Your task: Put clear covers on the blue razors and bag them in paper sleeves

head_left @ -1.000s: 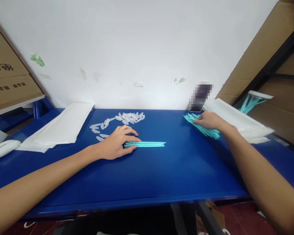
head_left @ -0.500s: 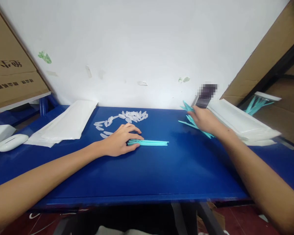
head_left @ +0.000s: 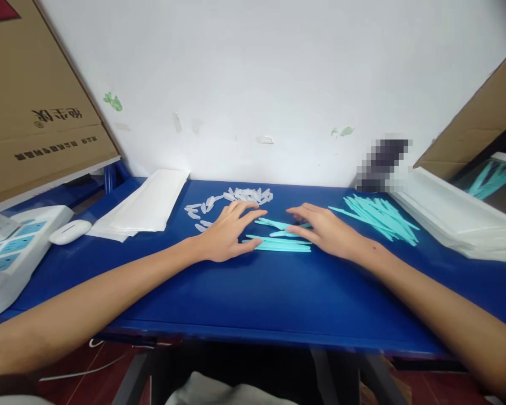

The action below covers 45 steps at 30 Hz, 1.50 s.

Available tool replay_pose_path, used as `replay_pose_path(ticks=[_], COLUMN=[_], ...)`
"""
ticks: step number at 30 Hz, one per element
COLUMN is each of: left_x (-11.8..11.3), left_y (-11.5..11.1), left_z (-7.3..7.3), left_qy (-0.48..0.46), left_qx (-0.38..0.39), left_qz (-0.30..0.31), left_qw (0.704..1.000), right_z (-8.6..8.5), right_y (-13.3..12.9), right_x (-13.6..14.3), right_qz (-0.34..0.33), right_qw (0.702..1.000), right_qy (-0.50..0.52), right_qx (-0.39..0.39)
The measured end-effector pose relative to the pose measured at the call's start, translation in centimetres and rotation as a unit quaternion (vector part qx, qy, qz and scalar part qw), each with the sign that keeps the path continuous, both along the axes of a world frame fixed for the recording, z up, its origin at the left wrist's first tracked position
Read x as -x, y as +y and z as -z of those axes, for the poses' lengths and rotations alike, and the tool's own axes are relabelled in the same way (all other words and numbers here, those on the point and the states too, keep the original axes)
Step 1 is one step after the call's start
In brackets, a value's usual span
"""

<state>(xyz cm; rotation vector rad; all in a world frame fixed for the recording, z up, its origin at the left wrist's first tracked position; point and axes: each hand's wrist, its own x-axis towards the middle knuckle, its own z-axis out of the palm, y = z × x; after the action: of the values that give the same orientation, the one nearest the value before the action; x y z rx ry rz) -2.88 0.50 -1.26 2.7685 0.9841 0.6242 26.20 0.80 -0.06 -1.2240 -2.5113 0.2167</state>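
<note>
My left hand (head_left: pixel 231 232) rests over the blue table with its fingers apart, thumb by the left ends of a small group of slim turquoise sticks (head_left: pixel 284 245). Facing it from the right, my right hand (head_left: pixel 322 228) has thumb and fingers spread. A few more turquoise sticks (head_left: pixel 274 225) lie loosely crossed between the hands, partly under the right fingers. Neither hand grips anything. Beyond my left hand is a scatter of small translucent whitish slips (head_left: pixel 247 194); the hand covers some of them. A larger pile of turquoise sticks (head_left: pixel 379 216) lies beyond my right wrist.
White flat packets (head_left: pixel 145 205) lie at the left and a white stack (head_left: pixel 459 225) at the right. A white oval case (head_left: pixel 70 232) and a power strip (head_left: pixel 25 247) sit far left. Cardboard (head_left: pixel 59 112) leans there. The wall (head_left: pixel 253 84) bounds the back.
My right hand has come from the pile on the right to the middle and let go of some turquoise sticks there. My left fingers have spread off the group. The view has turned left.
</note>
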Motion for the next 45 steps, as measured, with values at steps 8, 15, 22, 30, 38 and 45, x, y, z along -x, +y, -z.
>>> replay_pose_path(ticks=[8, 15, 22, 30, 38, 45], left_x=[-0.2, -0.1, -0.1, 0.0, 0.0, -0.1], left_y=[0.1, 0.1, 0.2, 0.2, 0.5, 0.2], left_z=[-0.5, -0.5, -0.4, -0.4, -0.1, -0.4], left_qy=[0.064, 0.094, 0.101, 0.086, 0.071, 0.072], left_qx=[0.048, 0.074, 0.086, 0.069, 0.066, 0.073], left_qz=[-0.003, 0.013, 0.02, 0.023, 0.02, 0.013], left_qw=[0.997, 0.993, 0.991, 0.994, 0.995, 0.995], right_z=[-1.9, -2.6, -2.3, -1.9, -1.7, -1.8], right_y=[0.0, 0.0, 0.1, 0.5, 0.5, 0.4], right_x=[-3.1, -4.4, -4.2, -3.8, -3.8, -3.6], right_qz=[-0.01, -0.039, -0.053, -0.028, -0.042, -0.053], right_qw=[0.998, 0.995, 0.993, 0.994, 0.996, 0.995], right_qy=[-0.067, -0.064, -0.078, -0.066, -0.049, -0.053], right_qx=[0.007, 0.073, 0.068, 0.079, 0.056, 0.063])
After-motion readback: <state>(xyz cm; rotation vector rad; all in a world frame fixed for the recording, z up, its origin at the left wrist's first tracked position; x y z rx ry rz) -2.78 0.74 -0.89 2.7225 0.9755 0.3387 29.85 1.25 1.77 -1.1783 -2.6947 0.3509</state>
